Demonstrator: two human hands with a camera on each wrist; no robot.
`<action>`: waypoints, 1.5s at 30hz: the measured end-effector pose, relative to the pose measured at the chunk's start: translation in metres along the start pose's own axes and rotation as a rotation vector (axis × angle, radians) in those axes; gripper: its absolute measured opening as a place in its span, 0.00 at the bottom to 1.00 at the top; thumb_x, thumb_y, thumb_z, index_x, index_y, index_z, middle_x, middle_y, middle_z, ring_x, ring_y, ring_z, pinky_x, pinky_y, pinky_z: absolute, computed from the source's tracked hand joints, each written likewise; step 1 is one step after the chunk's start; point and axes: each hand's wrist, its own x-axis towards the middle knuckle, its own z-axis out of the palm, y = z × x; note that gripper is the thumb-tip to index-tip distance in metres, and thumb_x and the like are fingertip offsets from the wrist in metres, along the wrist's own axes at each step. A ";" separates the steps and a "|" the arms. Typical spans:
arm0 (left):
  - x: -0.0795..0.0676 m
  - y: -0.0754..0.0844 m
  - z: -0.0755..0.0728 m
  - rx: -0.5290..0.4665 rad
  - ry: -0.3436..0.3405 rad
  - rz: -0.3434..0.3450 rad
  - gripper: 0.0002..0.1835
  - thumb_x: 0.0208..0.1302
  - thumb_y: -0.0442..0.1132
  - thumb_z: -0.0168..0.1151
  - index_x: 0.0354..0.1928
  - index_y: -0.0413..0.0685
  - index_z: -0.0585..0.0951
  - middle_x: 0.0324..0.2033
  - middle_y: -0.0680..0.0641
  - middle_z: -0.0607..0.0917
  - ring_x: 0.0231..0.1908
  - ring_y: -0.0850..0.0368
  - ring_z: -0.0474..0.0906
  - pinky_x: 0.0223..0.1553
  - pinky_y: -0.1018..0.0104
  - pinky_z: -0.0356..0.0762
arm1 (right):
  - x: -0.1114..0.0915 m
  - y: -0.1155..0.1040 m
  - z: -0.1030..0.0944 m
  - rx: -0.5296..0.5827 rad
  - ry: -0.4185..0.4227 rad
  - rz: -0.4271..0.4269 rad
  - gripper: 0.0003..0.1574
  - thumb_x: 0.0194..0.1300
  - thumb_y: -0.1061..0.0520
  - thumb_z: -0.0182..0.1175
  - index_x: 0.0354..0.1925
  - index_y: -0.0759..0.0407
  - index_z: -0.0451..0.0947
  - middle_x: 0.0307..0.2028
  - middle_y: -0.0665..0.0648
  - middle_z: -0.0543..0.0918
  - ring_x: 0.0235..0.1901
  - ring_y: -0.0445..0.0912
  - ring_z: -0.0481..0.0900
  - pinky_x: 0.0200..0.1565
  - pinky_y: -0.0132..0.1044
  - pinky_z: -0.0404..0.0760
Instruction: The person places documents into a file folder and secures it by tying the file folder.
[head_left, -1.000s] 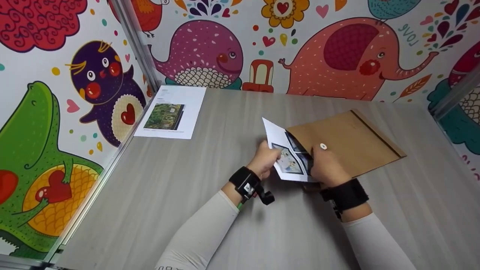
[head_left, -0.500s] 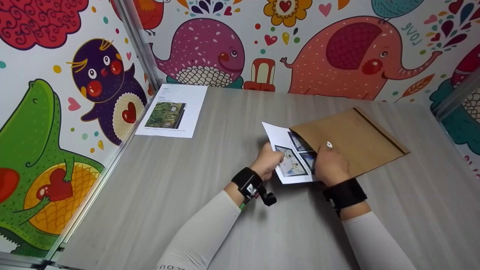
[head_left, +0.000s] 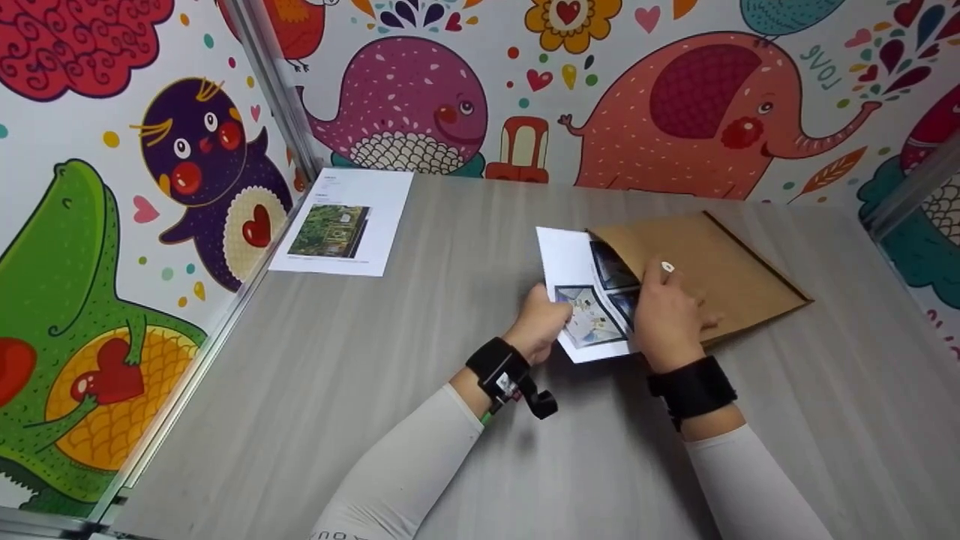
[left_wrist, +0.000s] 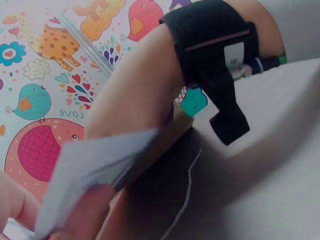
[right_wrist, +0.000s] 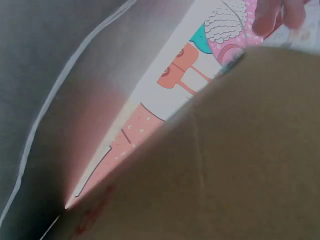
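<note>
Left grip (head_left: 538, 322) pinches the printed sheet (head_left: 589, 300) by its edge; right grip (head_left: 667, 319) is on the brown envelope (head_left: 727, 262), can't tell if grasping. Probably light, bendy, crease-prone; edges only imo.

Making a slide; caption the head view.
Left hand holds printed sheet partly inside brown envelope; right hand on envelope.
</note>
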 end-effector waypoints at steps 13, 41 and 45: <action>-0.003 0.000 0.002 -0.016 -0.032 0.028 0.27 0.48 0.16 0.48 0.56 0.30 0.70 0.49 0.33 0.83 0.46 0.46 0.83 0.48 0.59 0.86 | -0.020 -0.025 -0.014 0.003 0.022 -0.100 0.38 0.69 0.69 0.42 0.75 0.56 0.54 0.65 0.77 0.68 0.51 0.86 0.68 0.37 0.90 0.59; 0.000 0.002 -0.003 0.328 0.023 0.000 0.04 0.59 0.24 0.57 0.35 0.37 0.75 0.26 0.41 0.86 0.17 0.59 0.81 0.24 0.67 0.85 | -0.039 -0.043 -0.019 -0.031 0.015 -0.170 0.36 0.68 0.68 0.47 0.72 0.59 0.58 0.58 0.77 0.75 0.38 0.79 0.78 0.27 0.82 0.69; 0.003 -0.001 -0.007 0.343 0.023 -0.016 0.06 0.59 0.23 0.56 0.38 0.36 0.76 0.26 0.41 0.86 0.18 0.59 0.83 0.25 0.68 0.85 | -0.049 -0.050 -0.014 -0.075 0.076 -0.285 0.36 0.62 0.69 0.55 0.69 0.64 0.63 0.52 0.79 0.78 0.28 0.73 0.79 0.21 0.69 0.76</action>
